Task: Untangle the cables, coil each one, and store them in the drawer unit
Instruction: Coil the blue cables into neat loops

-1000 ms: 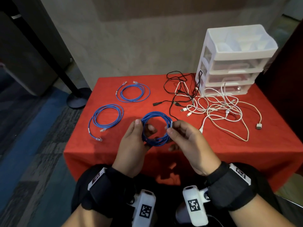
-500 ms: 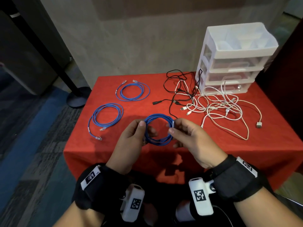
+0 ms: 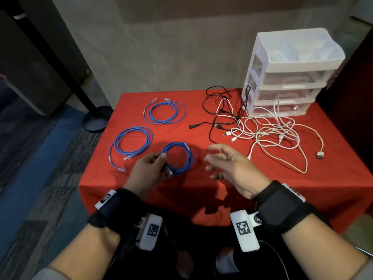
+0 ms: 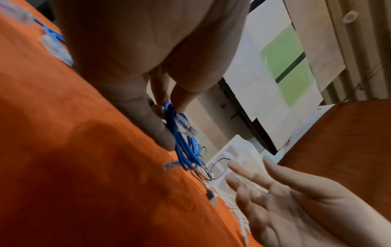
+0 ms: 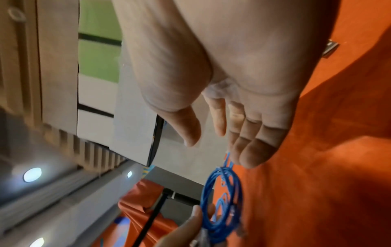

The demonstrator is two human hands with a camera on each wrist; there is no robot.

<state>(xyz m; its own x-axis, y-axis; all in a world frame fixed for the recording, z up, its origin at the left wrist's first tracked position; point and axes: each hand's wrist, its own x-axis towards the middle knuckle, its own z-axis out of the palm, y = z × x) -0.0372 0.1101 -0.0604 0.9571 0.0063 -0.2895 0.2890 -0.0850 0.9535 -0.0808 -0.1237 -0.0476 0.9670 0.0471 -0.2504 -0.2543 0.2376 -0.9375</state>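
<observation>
Red cloth covers the tabletop [image 3: 262, 190] and hangs over its near and left edges, where carpeted floor [image 3: 40, 158] lies open beside it. At the near middle a small blue coiled cable [image 3: 179, 158] is pinched at its left side between thumb and fingers of the left hand [image 3: 149, 168], the grip closed on the thin round strands; its clear plastic plug is seen by the fingers in the left wrist view. The right hand [image 3: 232, 168] is held just right of the coil, apart from it, fingers spread and relaxed, nothing in its grip. Bare cloth is left between the two hands and along the near edge. Two more blue coils [image 3: 131, 144] [image 3: 164, 112] lie flat to the left and far left. A loose tangle of white cables [image 3: 272, 136] and black cables [image 3: 220, 110] is spread at the far right, reaching the foot of the white plastic drawer unit [image 3: 288, 73], which stands at the far right corner with three translucent drawers shut.
</observation>
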